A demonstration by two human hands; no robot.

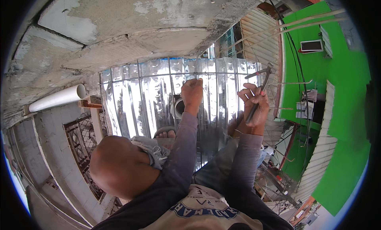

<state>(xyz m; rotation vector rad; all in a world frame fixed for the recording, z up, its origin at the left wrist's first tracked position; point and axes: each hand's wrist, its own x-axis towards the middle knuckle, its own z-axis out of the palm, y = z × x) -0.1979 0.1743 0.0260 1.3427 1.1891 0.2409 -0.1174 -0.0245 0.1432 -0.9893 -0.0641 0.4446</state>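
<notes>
My left hand (pixel 192 96) is closed, fingertips pinched just below the place where two steel reinforcing bars (pixel 173 74) cross. Whatever is between those fingertips is too small to make out. To its right, my right hand (pixel 256 105) grips a pair of pincers (pixel 265 82) by one dark handle, jaws upward. The other handle sticks out to the left, so the pincers look spread. Under the bars lies shiny corrugated metal sheeting (pixel 131 99). The round end of a pipe (pixel 179 107) shows beside my left wrist.
A rough concrete wall (pixel 158 16) runs along the far side. At left a white pipe (pixel 59 98) juts out. My bare knee (pixel 119 166) and sandalled foot (pixel 165 134) are near the sheeting. Cables (pixel 291 43) and a green wall (pixel 345 99) stand at right.
</notes>
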